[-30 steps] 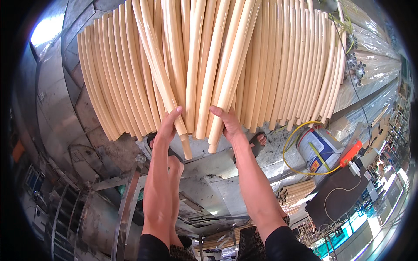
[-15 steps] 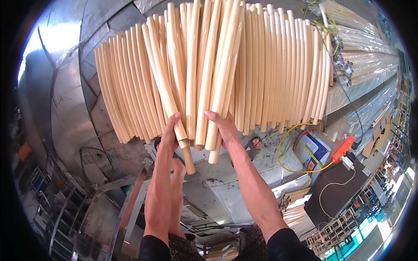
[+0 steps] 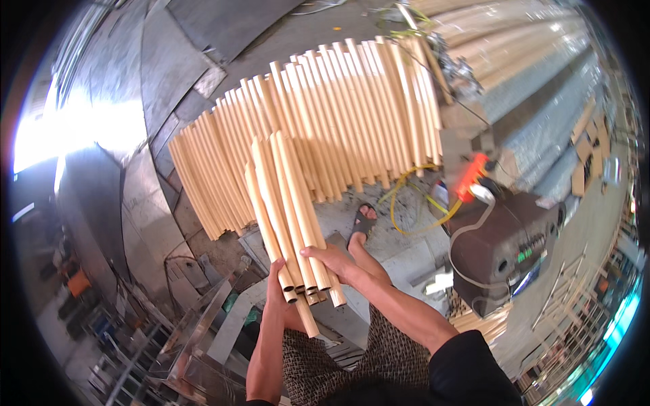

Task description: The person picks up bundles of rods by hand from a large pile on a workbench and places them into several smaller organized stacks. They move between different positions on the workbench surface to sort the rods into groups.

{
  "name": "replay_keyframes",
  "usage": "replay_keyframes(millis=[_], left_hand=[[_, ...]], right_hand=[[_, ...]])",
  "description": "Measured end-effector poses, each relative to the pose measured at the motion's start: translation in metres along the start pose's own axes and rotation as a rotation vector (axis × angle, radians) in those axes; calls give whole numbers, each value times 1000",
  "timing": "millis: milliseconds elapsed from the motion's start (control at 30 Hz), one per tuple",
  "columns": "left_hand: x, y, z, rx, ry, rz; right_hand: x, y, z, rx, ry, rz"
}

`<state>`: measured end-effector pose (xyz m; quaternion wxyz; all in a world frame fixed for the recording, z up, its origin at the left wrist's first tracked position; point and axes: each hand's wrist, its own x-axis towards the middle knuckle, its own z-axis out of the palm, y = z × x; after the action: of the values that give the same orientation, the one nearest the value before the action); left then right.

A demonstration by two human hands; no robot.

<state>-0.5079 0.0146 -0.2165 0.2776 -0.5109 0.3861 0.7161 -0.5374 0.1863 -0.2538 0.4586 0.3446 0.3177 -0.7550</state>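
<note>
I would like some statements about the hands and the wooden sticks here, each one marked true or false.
1. Both hands hold one small bundle of pale round sticks. True: the left hand and the right hand grip it near its lower end.
2. The bundle lies flat on the floor. False: it is held up, apart from the big row of sticks behind it.
3. A foot in a sandal shows on the ground below the hands. True.
4. The coiled cable on the floor is blue. False: it is yellow.
5. The right hand is empty. False: its fingers wrap the bundle.
</note>
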Motion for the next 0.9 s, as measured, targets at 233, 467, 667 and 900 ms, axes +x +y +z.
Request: replay_keyframes(millis=[233, 467, 667, 900], left_hand=[[-113, -112, -16, 109, -50, 13], [-197, -234, -51, 229, -217, -158], [-262, -335, -71, 333, -241, -320], [-302, -484, -68, 665, -198, -474]], right_hand=[[-101, 130, -42, -2, 41, -20], [-240, 254, -80, 201, 169, -73], [-330, 372, -105, 313, 463, -287], [-424, 509, -200, 875, 209, -41]])
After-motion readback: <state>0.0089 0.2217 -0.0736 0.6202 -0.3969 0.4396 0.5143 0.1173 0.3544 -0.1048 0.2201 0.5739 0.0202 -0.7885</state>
